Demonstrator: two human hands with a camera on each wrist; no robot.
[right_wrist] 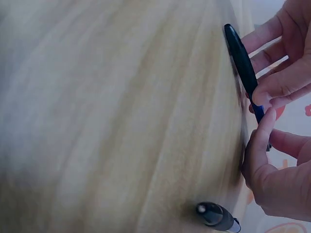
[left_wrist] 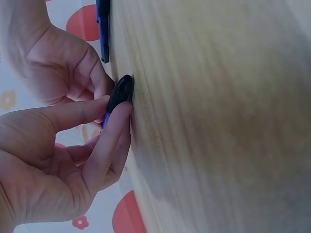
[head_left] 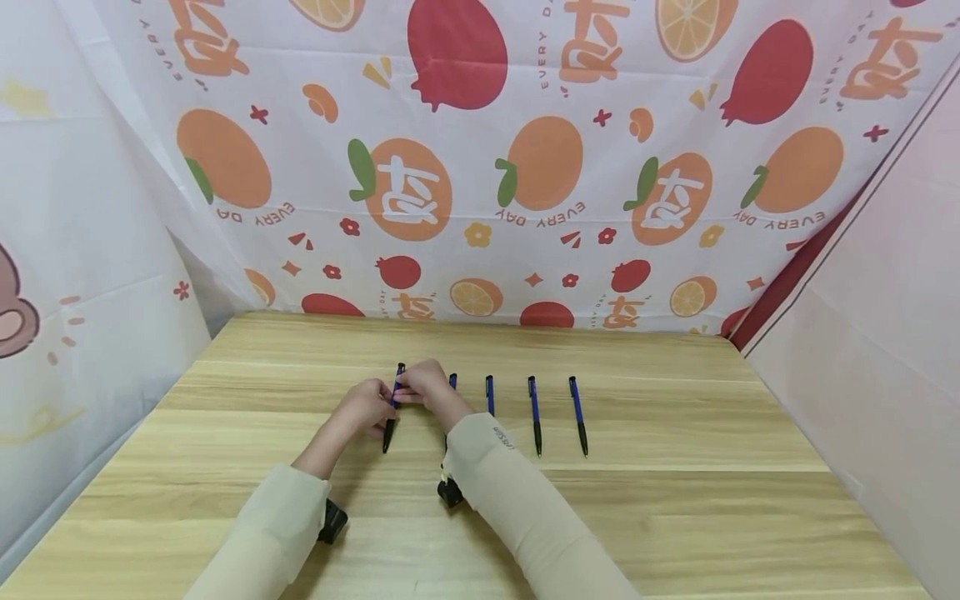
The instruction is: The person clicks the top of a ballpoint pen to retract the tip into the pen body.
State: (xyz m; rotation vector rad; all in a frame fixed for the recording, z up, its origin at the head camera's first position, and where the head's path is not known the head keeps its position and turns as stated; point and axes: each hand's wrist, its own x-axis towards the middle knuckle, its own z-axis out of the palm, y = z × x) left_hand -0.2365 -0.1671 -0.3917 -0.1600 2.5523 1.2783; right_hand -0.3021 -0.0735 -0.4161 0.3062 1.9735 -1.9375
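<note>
A blue pen with a black lower end (head_left: 388,435) lies pointing toward the near side, at the left end of a row of similar pens. My left hand (head_left: 366,403) pinches it around the middle between thumb and fingers. On its upper part, close beside the left hand, the fingers of my right hand (head_left: 423,382) grip the blue barrel. In the left wrist view the black end (left_wrist: 121,91) sticks out past the left fingertips, low over the wood. The right wrist view shows the black section (right_wrist: 240,56) along the tabletop, both hands meeting at the blue part.
To the right lie more blue pens: one (head_left: 453,380) partly hidden by the right arm, then another (head_left: 490,392), then further ones (head_left: 535,412) (head_left: 578,412) spaced apart. A printed fruit curtain (head_left: 480,167) hangs behind the wooden table (head_left: 675,517). Black wrist devices (head_left: 450,492) sit under the forearms.
</note>
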